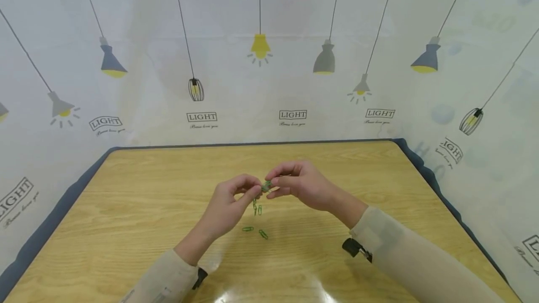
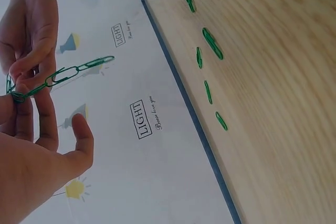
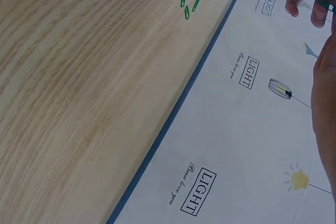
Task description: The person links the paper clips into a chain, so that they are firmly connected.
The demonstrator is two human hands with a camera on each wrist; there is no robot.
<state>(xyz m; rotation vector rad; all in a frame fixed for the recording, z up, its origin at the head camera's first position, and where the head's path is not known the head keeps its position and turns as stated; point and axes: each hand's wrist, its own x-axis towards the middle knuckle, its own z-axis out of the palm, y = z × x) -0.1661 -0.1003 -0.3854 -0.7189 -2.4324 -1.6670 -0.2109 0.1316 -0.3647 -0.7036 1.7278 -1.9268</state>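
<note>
Over the middle of the table, my left hand (image 1: 227, 207) pinches a chain of linked green paper clips (image 2: 68, 73) between thumb and fingertips. The lower end of the chain hangs free below the fingers. My right hand (image 1: 309, 186) meets it from the right, thumb and fingers pinching a green paper clip (image 1: 267, 185) at the chain's upper end. Fingertips partly hide where the clips join. In the right wrist view, the right hand (image 3: 324, 103) shows only in part at the edge.
Several loose green paper clips, one (image 1: 263, 234) among them, lie on the wooden table (image 1: 126, 237) below the hands. A white backdrop (image 1: 236, 88) printed with lamps stands behind and at both sides. Dark blue edging (image 2: 184, 90) borders the tabletop.
</note>
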